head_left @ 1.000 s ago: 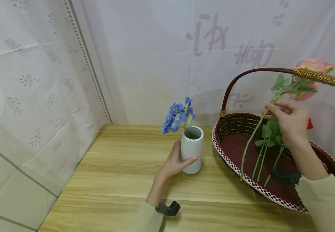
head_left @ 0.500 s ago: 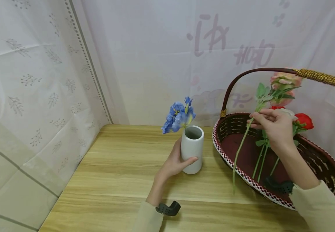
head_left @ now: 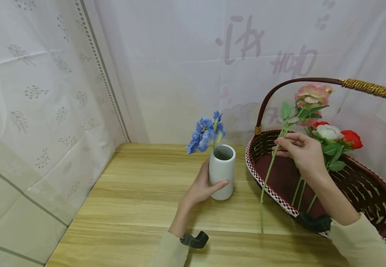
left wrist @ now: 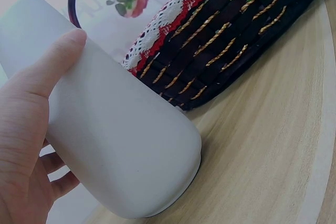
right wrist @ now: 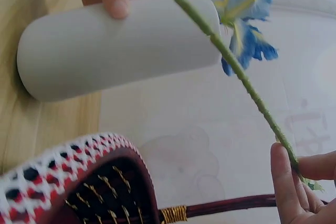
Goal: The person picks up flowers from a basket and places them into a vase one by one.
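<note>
A white cylindrical vase stands upright on the wooden table, with a blue flower leaning out over its left rim. My left hand grips the vase around its side, thumb across the front. Over the basket's left part, my right hand pinches the green stem of a pink flower just below its leaves. That stem slants down past the basket rim, its lower end over the table. In the right wrist view the stem crosses in front of the vase, apart from its mouth as far as I can tell.
A dark woven basket with white-and-red lace trim and a tall arched handle stands on the right. Red flowers and a white flower lie in it, stems toward the front. A curtain hangs behind the table.
My right hand has moved left and slightly down with the pink flower, uncovering the red and white flowers in the basket. My left hand and the vase have stayed put.
</note>
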Action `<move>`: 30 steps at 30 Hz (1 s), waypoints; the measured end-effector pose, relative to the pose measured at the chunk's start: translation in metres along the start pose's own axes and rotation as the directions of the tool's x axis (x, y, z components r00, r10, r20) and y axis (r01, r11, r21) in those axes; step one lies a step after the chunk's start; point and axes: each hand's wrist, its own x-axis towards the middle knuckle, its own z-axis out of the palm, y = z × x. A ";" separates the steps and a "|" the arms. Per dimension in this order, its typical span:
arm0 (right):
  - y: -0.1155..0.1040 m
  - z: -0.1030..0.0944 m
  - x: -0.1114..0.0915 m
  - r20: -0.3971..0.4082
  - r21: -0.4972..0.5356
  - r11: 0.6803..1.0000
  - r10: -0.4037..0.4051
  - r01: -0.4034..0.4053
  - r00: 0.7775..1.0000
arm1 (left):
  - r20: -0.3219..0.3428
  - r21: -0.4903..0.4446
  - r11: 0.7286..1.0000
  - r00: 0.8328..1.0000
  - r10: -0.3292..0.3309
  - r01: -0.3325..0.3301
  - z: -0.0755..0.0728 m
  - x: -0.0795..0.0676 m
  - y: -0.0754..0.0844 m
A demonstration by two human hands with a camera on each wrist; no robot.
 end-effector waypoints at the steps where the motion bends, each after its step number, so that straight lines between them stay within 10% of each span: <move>1: 0.000 0.002 -0.001 0.005 0.000 1.000 0.002 -0.002 1.000 | 0.001 -0.002 1.000 1.000 -0.002 0.002 0.000 0.000 0.001; 30: 0.014 0.058 -0.029 0.127 -0.242 0.970 0.003 0.028 0.992 | -0.007 -0.012 1.000 1.000 0.029 -0.029 0.001 0.002 0.000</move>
